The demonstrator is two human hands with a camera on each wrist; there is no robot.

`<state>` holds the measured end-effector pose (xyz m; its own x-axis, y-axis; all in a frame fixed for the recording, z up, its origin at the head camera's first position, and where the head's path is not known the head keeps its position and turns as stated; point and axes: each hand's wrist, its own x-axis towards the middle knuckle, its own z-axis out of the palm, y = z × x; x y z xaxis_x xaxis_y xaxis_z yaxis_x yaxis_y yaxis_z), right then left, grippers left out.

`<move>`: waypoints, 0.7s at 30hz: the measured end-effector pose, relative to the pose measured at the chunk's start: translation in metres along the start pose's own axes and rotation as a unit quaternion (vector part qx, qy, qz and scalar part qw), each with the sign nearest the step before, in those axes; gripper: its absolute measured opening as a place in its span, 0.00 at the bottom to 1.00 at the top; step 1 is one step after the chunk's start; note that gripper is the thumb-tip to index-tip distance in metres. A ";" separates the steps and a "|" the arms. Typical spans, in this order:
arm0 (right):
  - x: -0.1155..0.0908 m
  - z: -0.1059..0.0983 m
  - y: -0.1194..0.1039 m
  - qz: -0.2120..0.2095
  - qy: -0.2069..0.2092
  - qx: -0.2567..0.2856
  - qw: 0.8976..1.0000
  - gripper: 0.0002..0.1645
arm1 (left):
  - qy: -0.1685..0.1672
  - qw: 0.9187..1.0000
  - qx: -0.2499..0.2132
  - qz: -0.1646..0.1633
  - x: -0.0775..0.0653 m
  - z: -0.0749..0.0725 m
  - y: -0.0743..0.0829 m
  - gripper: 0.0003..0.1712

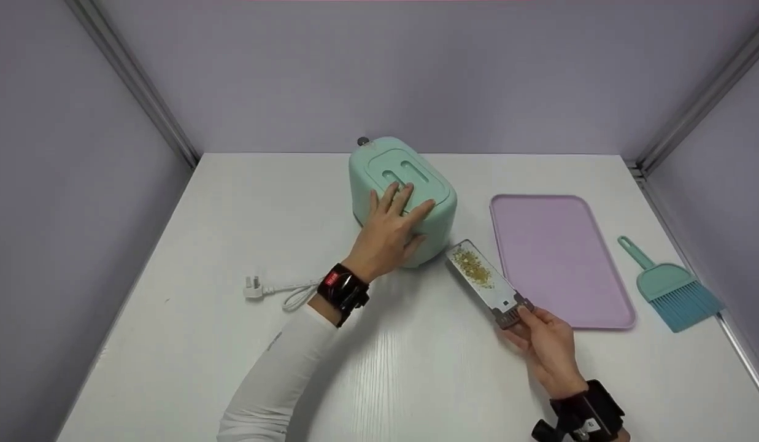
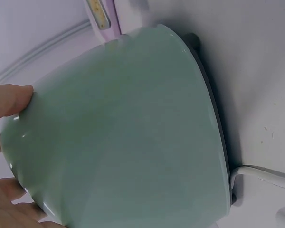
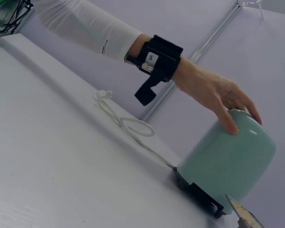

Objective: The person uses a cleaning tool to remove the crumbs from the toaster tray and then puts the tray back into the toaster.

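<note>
A mint-green toaster point(image 1: 437, 187) with two slots in its top stands near the back middle of the table. My left hand point(image 1: 385, 236) rests on its top with fingers spread, the thumb lying against the near side. Between thumb and fingers my right hand point(image 1: 548, 347) pinches the dark end of a narrow crumb tray point(image 1: 493, 288), held flat just in front of the toaster. Yellowish crumbs point(image 1: 473, 267) lie over the tray's far half. In the right wrist view, the toaster's dark base point(image 3: 199, 195) is visible, and the crumb tray point(image 3: 244, 213) shows at the lower edge.
Right of the toaster lies a flat lilac tray point(image 1: 548, 258). Beyond it, a mint hand brush with blue bristles point(image 1: 667, 285) lies by the table's right edge. A white power cord with its plug point(image 1: 254, 288) lies to the left. Walls surround the back and sides.
</note>
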<state>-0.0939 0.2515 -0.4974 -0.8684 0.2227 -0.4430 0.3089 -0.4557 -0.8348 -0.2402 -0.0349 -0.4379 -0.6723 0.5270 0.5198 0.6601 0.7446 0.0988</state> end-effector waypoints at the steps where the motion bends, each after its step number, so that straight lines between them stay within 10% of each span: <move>1: 0.000 0.000 -0.001 0.000 -0.002 0.006 1.000 0.16 | -0.001 1.000 -0.006 -0.003 0.000 0.000 0.000 0.34; 14: 0.007 0.007 -0.004 0.015 -0.003 0.070 0.997 0.16 | 0.134 0.979 -0.150 0.031 -0.026 0.010 0.044 0.22; 21: 0.009 0.012 -0.005 -0.006 -0.017 0.073 0.997 0.18 | 0.039 0.943 -0.328 -0.044 -0.042 0.034 0.078 0.20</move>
<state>-0.1076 0.2452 -0.4931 -0.8855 0.2004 -0.4192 0.2405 -0.5743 -0.7825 -0.1715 0.0151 -0.4805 -0.7247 0.4237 0.5434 0.6849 0.3567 0.6354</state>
